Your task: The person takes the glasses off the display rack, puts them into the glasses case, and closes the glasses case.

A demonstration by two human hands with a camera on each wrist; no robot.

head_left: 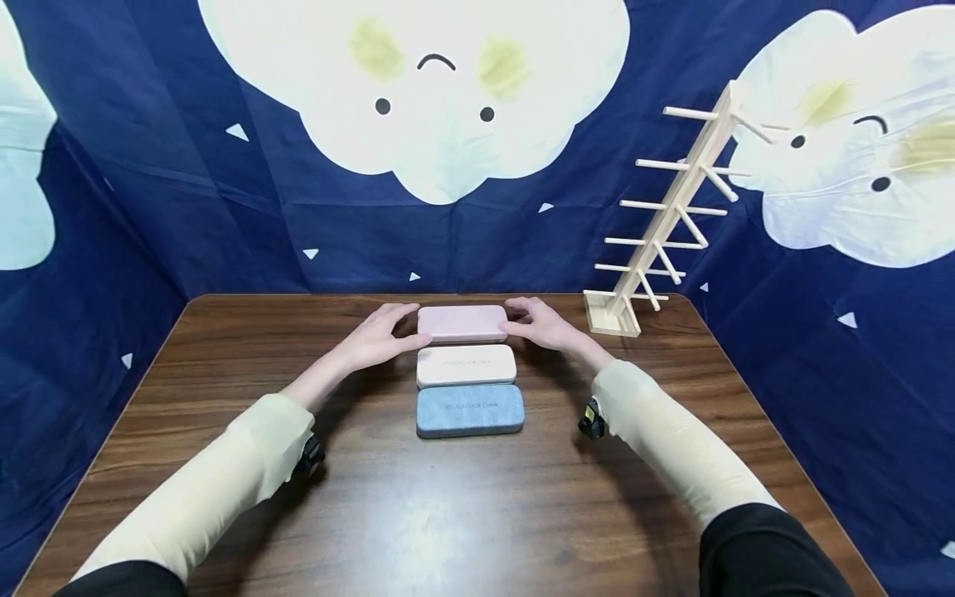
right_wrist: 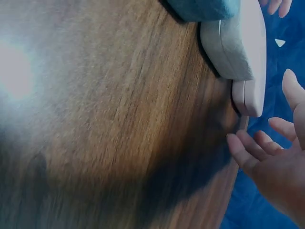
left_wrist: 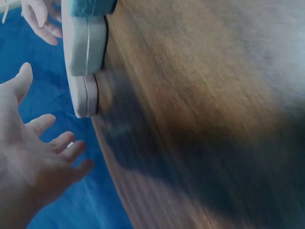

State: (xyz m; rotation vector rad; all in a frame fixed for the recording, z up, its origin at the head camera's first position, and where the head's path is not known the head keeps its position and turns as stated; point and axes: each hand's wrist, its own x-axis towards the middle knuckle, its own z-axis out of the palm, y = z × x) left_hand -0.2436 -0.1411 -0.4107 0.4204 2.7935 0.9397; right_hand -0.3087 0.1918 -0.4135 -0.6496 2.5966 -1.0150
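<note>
Faint, unreadable lettering marks the cream case (head_left: 466, 366) and blue case (head_left: 469, 410) on the brown wooden table (head_left: 448, 514) before a cloud-print navy backdrop (head_left: 246, 207), while the pink case (head_left: 462, 323), farthest, lies long axis left-right between left hand (head_left: 379, 338) and right hand (head_left: 543, 325), fingers loosely spread beside its ends.
</note>
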